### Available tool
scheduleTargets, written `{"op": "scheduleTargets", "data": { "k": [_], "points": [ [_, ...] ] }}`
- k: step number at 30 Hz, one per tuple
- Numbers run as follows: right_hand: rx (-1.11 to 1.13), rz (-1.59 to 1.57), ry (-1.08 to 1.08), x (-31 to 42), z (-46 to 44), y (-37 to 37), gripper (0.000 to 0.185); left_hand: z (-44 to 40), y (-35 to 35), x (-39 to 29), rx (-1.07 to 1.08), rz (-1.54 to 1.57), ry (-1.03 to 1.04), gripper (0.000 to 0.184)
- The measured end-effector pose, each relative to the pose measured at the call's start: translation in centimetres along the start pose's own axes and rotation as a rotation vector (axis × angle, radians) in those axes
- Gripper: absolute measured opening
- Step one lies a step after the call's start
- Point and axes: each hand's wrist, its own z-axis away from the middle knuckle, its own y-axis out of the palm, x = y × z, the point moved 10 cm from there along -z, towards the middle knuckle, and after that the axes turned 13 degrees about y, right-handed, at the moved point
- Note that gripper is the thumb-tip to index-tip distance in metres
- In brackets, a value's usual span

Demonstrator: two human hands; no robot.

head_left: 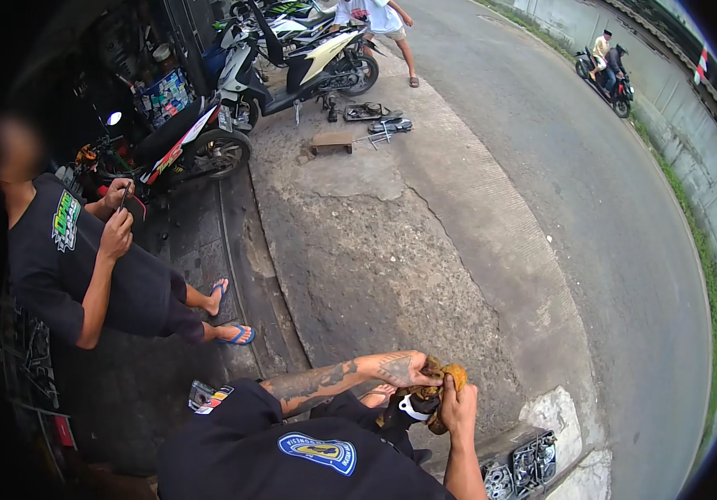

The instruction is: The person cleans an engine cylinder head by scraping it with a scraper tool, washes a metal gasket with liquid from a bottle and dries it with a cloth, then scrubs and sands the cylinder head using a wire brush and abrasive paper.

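Left hand (pixel 411 369) and right hand (pixel 458 408) close together, a person in a dark shirt (pixel 250 442) grips a yellow-brown cloth (pixel 455 374) out in front of the body. The left fingers pinch its folds from 1 side while the right fingers curl around the other, some fingertips hidden. Just below the cloth, partly covered by it, is a dark part (pixel 427 405) with a white piece (pixel 411 408); where cloth ends and part begins is hard to tell. To the right of the cloth and nearer the person, metal engine parts (pixel 533 462) lie on the ground. Well to the left of the cloth, a bystander (pixel 75 275) in blue sandals (pixel 238 335) holds a small dark object in 2 hands. Beyond the cloth, across rough pavement, lie a wood block (pixel 331 150) and loose parts (pixel 373 112), with a cream-and-black scooter (pixel 317 73) farther still, its stand down. Far beyond the cloth and to its right, 2 people sit on a motorbike (pixel 619 93) on the road (pixel 592 208), beside a grey wall (pixel 663 108).
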Motion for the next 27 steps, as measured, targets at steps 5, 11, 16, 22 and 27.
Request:
{"op": "scheduleTargets", "data": {
  "k": [5,11,16,22,27],
  "points": [
    [-0.384,-0.202,0.068,-0.2,-1.2,-3.7,0.021,0.1,-1.0,0.8,-0.687,0.107,0.073,0.047],
    [-0.591,-0.408,0.283,-3.5,-1.5,-5.8,0.034,1.4,-1.0,-0.3,-0.988,0.435,0.19,0.039],
    [-0.724,-0.584,0.285,-5.4,-0.7,-5.4,0.038,0.7,2.8,0.3,-0.864,0.396,0.158,0.039],
    [-0.908,-0.714,0.19,-5.8,1.8,-3.7,0.026,-5.2,-0.4,1.7,-0.964,0.369,0.169,0.048],
    [-0.569,-0.475,0.139,-7.4,3.1,-3.6,0.026,-10.6,-2.8,1.0,-1.028,0.358,0.223,0.063]
  ]
}}
